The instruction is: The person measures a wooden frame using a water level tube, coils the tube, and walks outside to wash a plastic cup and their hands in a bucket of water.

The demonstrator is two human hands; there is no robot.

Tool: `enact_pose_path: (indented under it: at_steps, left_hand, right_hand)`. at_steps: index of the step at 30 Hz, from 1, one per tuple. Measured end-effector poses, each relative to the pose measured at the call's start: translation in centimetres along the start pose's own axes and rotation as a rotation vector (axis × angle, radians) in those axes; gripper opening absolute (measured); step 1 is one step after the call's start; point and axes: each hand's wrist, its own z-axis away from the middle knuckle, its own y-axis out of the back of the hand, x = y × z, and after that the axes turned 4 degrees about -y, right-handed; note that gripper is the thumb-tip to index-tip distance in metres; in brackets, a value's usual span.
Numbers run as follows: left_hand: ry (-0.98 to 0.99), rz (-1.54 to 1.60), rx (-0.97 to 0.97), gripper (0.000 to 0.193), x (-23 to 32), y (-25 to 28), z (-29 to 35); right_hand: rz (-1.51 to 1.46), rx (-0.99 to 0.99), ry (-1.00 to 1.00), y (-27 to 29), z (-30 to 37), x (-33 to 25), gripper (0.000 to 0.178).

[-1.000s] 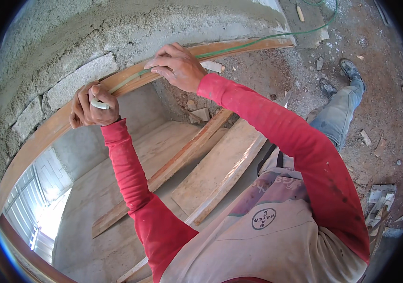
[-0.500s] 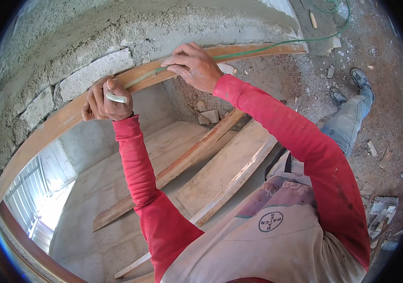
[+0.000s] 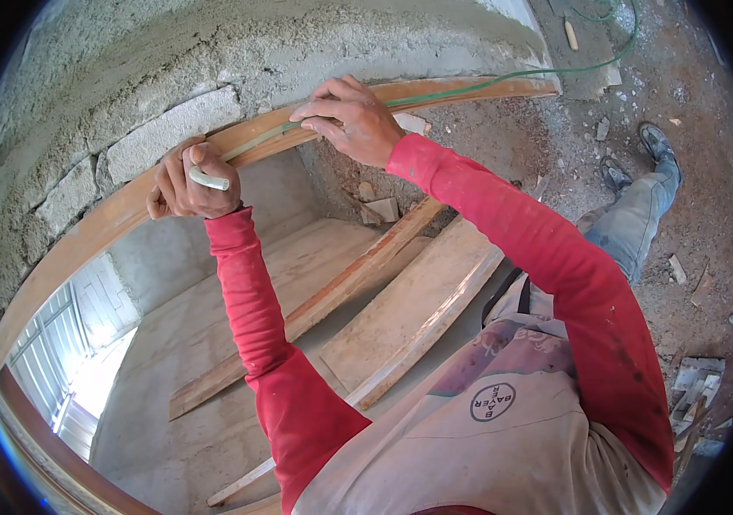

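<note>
Closest to me I see both red sleeves (image 3: pixel 281 378) reaching up from the lower edge. My left hand (image 3: pixel 184 182) is clenched around a short white stick (image 3: pixel 209 180), resting against the curved wooden batten (image 3: pixel 109 219) that runs along the rough block wall (image 3: pixel 152 94). My right hand (image 3: pixel 351 120) presses down on the same batten farther along, fingers pinching a green cord (image 3: pixel 487 83) against it. Below, loose boards (image 3: pixel 409 318) lie on the concrete floor. Beyond, the cord trails over gritty ground near a shoe (image 3: pixel 658 144).
</note>
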Motion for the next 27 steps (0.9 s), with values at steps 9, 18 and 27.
enact_pose_path:
  at_steps: [9, 18, 27]
  left_hand:
    - [0.026, -0.007, -0.024, 0.046, -0.10, -0.22, 0.27]
    - [0.028, -0.036, 0.010, 0.047, 0.06, -0.44, 0.35]
    - [0.058, -0.036, -0.029, 0.043, 0.14, -0.41, 0.56]
  right_hand:
    - [-0.002, 0.003, 0.026, -0.09, -0.13, 0.04, 0.014]
    - [0.001, 0.007, 0.047, -0.14, -0.15, 0.23, 0.015]
    - [0.003, 0.004, 0.054, -0.18, -0.12, 0.29, 0.015]
